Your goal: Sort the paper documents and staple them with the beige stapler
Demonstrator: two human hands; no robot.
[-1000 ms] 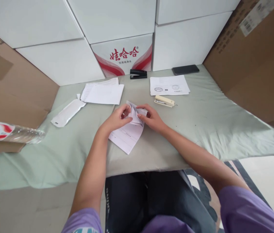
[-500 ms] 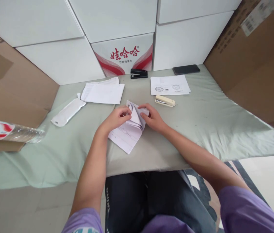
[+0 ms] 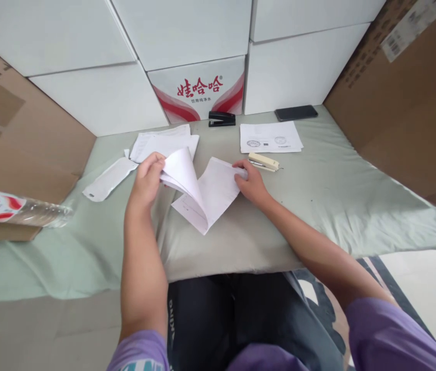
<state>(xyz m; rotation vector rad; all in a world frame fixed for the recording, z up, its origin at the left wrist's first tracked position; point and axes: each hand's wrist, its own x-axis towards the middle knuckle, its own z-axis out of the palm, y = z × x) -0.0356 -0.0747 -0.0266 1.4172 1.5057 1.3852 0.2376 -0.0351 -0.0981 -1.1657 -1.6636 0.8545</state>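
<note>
A stapled sheaf of white papers [image 3: 206, 198] is seen spread open at the middle of a table draped in pale green cloth [image 3: 318, 190], its upper leaves lifted and curled back toward ten o'clock while the lower sheet lies flat on the cloth. The raised leaves are pinched between thumb and fingers of the left hand [image 3: 147, 178], which is closed on their edge. The flat sheet is pressed down at its far corner by the fingertips of the right hand [image 3: 251, 181], held together against the paper rather than gripped around it.

Just beyond the right hand, at one o'clock from the sheaf, a cream stapler [image 3: 263, 161] is laid on the cloth, near the fingertips; whether it is touched cannot be told. A printed, stamped document [image 3: 271, 137] is placed behind it, and a dark phone [image 3: 295, 113] farther back at the foot of the white cartons [image 3: 291, 67]. At twelve o'clock a black stapler [image 3: 221, 118] is set against a carton with red lettering [image 3: 198, 88]. At eleven o'clock a second stack of white sheets [image 3: 163, 141] is partly hidden by the lifted leaves, with a white pouch [image 3: 107, 179] at ten o'clock. A clear water bottle [image 3: 13, 208] is seen lying at nine o'clock, and brown cardboard boxes [image 3: 406, 98] stand on either side of the table.
</note>
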